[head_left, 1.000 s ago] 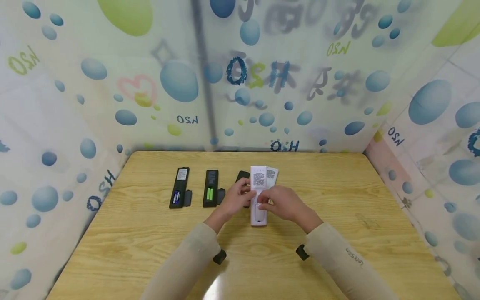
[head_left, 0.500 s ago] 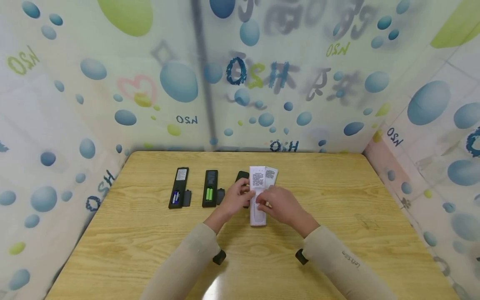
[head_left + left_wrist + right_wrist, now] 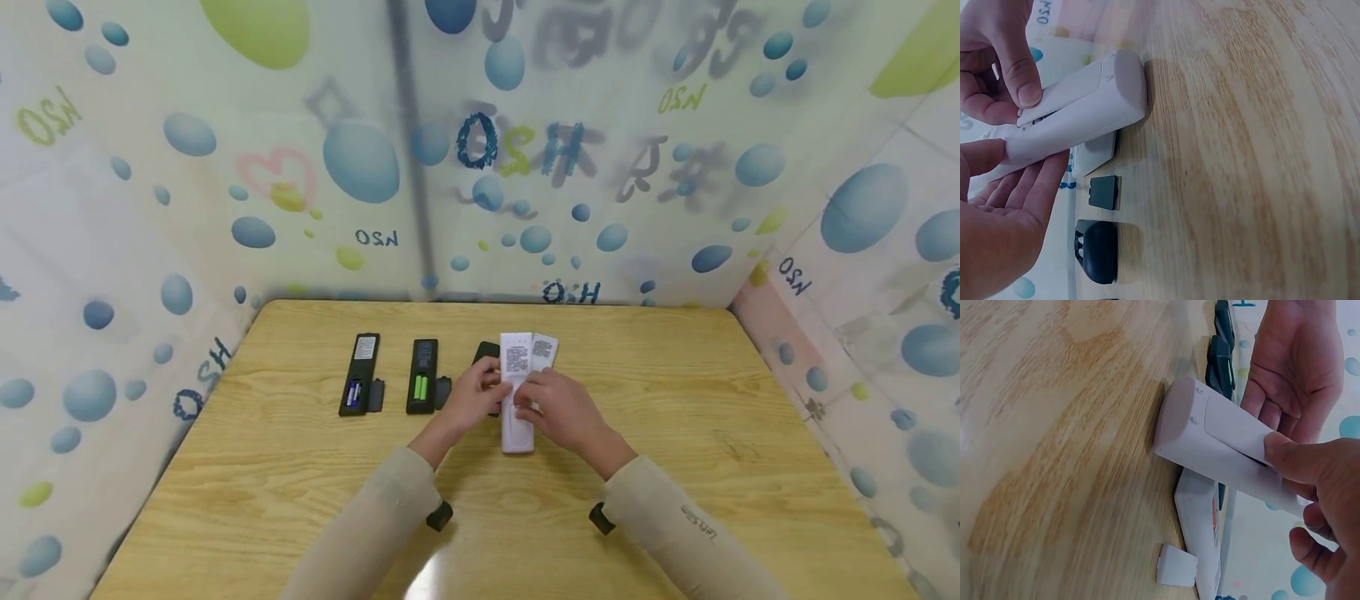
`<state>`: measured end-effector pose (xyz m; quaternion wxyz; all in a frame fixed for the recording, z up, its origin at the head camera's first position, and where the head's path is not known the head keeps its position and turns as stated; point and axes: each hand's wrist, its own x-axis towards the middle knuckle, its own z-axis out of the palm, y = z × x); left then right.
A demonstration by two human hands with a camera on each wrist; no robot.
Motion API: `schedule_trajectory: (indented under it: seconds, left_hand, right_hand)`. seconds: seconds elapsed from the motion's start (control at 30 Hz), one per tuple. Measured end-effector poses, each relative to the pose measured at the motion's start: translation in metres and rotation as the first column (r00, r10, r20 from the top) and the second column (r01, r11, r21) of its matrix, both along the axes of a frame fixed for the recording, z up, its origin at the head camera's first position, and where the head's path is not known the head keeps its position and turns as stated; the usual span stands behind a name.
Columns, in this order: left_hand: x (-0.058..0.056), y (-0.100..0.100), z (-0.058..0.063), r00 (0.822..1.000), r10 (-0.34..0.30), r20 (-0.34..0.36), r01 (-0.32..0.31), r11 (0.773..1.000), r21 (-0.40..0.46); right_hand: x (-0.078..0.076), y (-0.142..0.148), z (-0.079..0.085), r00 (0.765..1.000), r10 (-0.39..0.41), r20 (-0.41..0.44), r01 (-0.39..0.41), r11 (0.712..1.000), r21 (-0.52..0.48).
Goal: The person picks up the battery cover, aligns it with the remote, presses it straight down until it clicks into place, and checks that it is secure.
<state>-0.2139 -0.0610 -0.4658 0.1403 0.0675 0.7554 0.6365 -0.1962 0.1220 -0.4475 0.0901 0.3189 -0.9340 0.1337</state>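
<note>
A white remote control (image 3: 517,354) is held back side up, its printed label at the far end. My left hand (image 3: 471,395) grips it from the left, the thumb on top and the fingers underneath. My right hand (image 3: 564,412) pinches the far end of its battery cover (image 3: 1069,87) between thumb and finger. A dark gap shows under that raised end, while the cover's near end still sits against the remote. What lies inside the compartment is hidden.
A second white remote (image 3: 545,348) lies behind, with a loose white cover (image 3: 1177,565) beside it. To the left are a partly hidden black remote (image 3: 487,350), a black remote with green batteries (image 3: 421,388), and another with blue batteries (image 3: 353,392). Loose black covers (image 3: 376,396) lie alongside.
My right hand and wrist have shifted slightly left and toward me, with the fingers still at the cover. My left hand and the white remote have barely moved.
</note>
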Motion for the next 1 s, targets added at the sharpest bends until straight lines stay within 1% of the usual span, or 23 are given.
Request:
schedule_trajectory:
  seconds: [0.1, 0.23, 0.33, 0.43, 0.57, 0.8, 1.0]
  left_hand:
    - [0.0, 0.0, 0.001, 1.0, 0.001, -0.006, -0.001, 1.0, -0.003]
    - [0.0, 0.0, 0.002, 1.0, 0.007, -0.005, -0.007, 1.0, -0.013]
    - [0.0, 0.001, 0.003, 1.0, 0.01, 0.0, -0.01, 1.0, -0.024]
    - [0.0, 0.001, 0.003, 1.0, 0.011, 0.006, -0.011, 0.999, -0.037]
    - [0.0, 0.001, 0.002, 1.0, 0.011, 0.014, -0.011, 0.999, -0.047]
    - [0.0, 0.002, 0.002, 1.0, 0.011, 0.017, -0.01, 0.999, -0.051]
    - [0.001, 0.003, 0.002, 1.0, 0.014, 0.016, -0.013, 0.998, -0.054]
  right_hand:
    - [0.0, -0.001, 0.0, 1.0, -0.026, 0.003, 0.026, 1.0, 0.007]
    - [0.001, 0.0, 0.001, 0.996, -0.071, 0.061, 0.071, 0.997, -0.007]
    - [0.001, 0.002, 0.003, 0.989, -0.116, 0.096, 0.12, 0.992, -0.034]
    - [0.0, 0.007, 0.004, 0.982, -0.165, 0.092, 0.17, 0.984, -0.044]
    - [0.0, 0.012, 0.003, 0.974, -0.206, 0.092, 0.211, 0.977, -0.038]
    - [0.001, 0.014, 0.001, 0.965, -0.254, 0.07, 0.251, 0.967, 0.046]
    - [0.0, 0.014, -0.002, 0.964, -0.253, 0.082, 0.248, 0.967, 0.064]
